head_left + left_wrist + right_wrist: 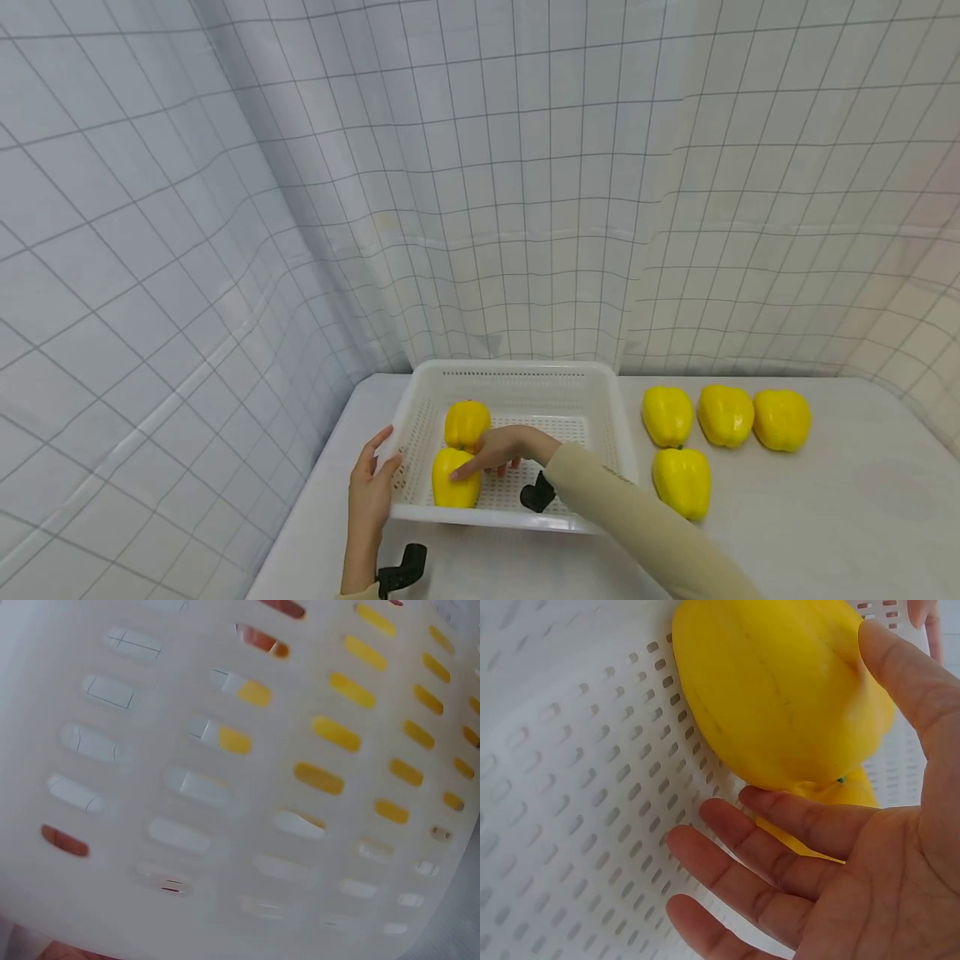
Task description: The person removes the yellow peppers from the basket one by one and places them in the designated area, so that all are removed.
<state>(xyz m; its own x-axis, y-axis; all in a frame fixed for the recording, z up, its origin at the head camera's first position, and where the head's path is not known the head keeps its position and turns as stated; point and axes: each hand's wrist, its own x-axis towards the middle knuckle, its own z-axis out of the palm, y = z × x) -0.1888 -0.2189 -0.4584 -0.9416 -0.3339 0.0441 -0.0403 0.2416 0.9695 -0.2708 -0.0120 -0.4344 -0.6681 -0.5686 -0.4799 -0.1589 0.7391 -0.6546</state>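
Observation:
Two yellow bell peppers sit inside a white perforated plastic basket [517, 520], one behind the other near its left wall. My right hand [498, 447] reaches in from the right. Its thumb [904, 671] touches the front bell pepper [454, 482], while the other fingers stretch apart beside it, holding nothing. The rear bell pepper [467, 423] is partly hidden by the front one in the right wrist view. My left hand [370, 490] is at the basket's left wall, fingers extended and thumb by the rim. In the left wrist view, yellow shows through slots in the basket wall [225, 859].
Right of the basket, several more bell peppers stand on the white table [810, 517]: a row of three at the back and one bell pepper [682, 483] in front. A grid-patterned white curtain [525, 208] hangs behind and to the left. Each wrist carries a small black device [403, 568].

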